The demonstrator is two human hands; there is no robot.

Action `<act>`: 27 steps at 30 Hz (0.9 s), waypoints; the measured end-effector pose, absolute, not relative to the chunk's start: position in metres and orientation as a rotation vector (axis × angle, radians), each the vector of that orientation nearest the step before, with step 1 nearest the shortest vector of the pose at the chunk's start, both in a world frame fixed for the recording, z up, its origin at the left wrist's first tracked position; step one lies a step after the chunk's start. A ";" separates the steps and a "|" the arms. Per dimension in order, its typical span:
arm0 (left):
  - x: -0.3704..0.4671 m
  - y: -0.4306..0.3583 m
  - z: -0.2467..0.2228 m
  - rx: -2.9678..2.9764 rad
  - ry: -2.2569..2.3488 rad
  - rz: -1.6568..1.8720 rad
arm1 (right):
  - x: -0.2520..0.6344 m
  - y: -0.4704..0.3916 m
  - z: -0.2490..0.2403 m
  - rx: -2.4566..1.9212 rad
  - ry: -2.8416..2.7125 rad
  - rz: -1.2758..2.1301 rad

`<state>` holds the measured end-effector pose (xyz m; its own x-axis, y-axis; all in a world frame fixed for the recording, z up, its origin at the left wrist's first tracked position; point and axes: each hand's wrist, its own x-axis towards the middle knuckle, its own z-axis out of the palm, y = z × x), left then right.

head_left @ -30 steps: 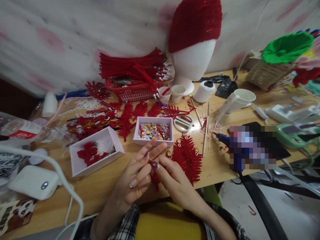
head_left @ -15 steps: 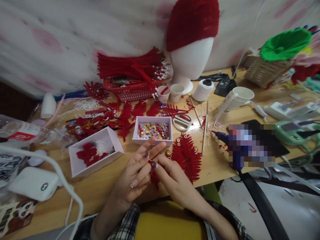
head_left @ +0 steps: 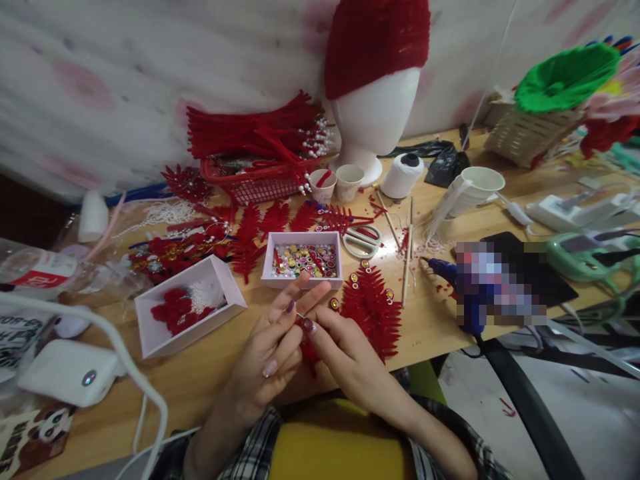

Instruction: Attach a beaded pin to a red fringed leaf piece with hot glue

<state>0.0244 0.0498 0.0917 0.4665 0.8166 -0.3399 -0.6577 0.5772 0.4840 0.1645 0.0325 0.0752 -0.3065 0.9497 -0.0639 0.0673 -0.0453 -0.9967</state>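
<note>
My left hand and my right hand meet at the near edge of the wooden table. Together they pinch a small red fuzzy piece with a thin wire stem, most of it hidden under my fingers. Just beyond my fingertips stands a white box of coloured gems. A red fern-shaped leaf with gems on it lies flat on the table to the right of my right hand.
A white box with red pompoms and pearls lies left. Farther back are scissors, wooden sticks, a red basket of chenille stems, a foam head with a red cap, two paper cups and a thread spool. A glue gun is at right.
The camera has shifted slightly, so everything sits a little higher and to the left. My hands stay together on the red piece with only small finger movements.
</note>
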 end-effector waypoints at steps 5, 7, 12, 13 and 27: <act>0.023 0.049 0.086 0.350 0.565 0.927 | 0.168 0.031 0.077 -1.183 -1.577 1.412; 0.023 0.049 0.085 0.391 0.579 0.931 | 0.169 0.029 0.078 -1.196 -1.618 1.406; 0.027 0.046 0.087 0.488 0.610 0.958 | 0.169 0.028 0.079 -1.187 -1.592 1.430; 0.027 0.046 0.087 0.497 0.606 0.962 | 0.169 0.029 0.079 -1.176 -1.585 1.441; 0.026 0.045 0.086 0.381 0.441 0.971 | 0.160 0.033 0.056 -0.964 -1.177 1.639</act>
<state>0.0265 0.0447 0.0862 0.4891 0.8520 -0.1867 -0.7011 0.5114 0.4969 0.1597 0.0329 0.0562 -0.3169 0.9435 -0.0973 -0.2093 -0.1696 -0.9630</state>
